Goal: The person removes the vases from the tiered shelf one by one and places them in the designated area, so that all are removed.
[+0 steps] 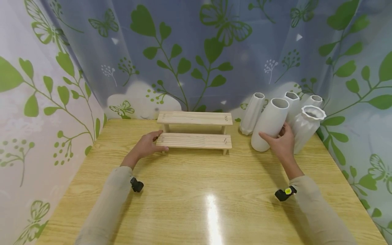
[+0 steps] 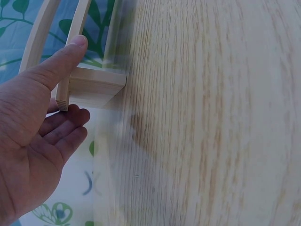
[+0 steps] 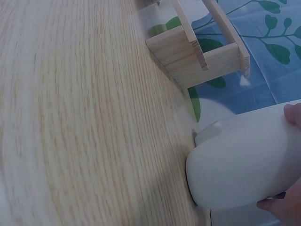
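A two-tier wooden stand [image 1: 194, 140] sits near the back of the table. My left hand [image 1: 147, 145] grips the left end of its lower board; in the left wrist view the thumb [image 2: 66, 59] lies on one side of the board and the curled fingers on the other. To the right, my right hand [image 1: 283, 143] holds a smooth white vase [image 1: 269, 124], thumb on the near side and fingers partly hidden behind it. In the right wrist view that vase [image 3: 240, 160] has its base at the tabletop, and only part of the hand shows.
Around the held vase stand a slim ribbed white vase [image 1: 251, 114], a ruffled-rim vase [image 1: 304, 129], a faceted vase [image 1: 292, 102] and another white vase [image 1: 314, 99] behind. A patterned curtain [image 1: 190, 51] borders the wooden table [image 1: 177, 197] at back and sides.
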The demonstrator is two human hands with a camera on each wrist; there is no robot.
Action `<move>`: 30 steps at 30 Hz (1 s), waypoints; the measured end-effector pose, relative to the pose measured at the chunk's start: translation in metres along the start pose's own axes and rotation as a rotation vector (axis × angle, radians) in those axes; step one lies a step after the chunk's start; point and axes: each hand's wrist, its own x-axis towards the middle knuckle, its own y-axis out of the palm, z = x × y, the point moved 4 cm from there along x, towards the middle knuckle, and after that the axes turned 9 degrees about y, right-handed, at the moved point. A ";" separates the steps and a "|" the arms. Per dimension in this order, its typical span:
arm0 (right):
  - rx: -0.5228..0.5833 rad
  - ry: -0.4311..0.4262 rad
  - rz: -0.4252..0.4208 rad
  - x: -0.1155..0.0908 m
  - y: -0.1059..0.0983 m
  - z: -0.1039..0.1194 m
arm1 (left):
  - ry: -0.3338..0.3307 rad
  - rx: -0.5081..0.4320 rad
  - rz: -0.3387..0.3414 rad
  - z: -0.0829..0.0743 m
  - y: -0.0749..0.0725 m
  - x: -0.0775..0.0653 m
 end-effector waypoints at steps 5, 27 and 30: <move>-0.019 0.001 0.016 -0.001 -0.002 -0.001 | -0.006 -0.004 0.002 0.000 0.001 0.000; -0.001 0.011 0.039 -0.027 -0.019 0.010 | -0.006 0.023 0.007 0.000 0.000 0.001; -0.005 0.010 0.026 -0.036 -0.022 0.014 | -0.006 0.023 0.011 0.000 0.000 0.001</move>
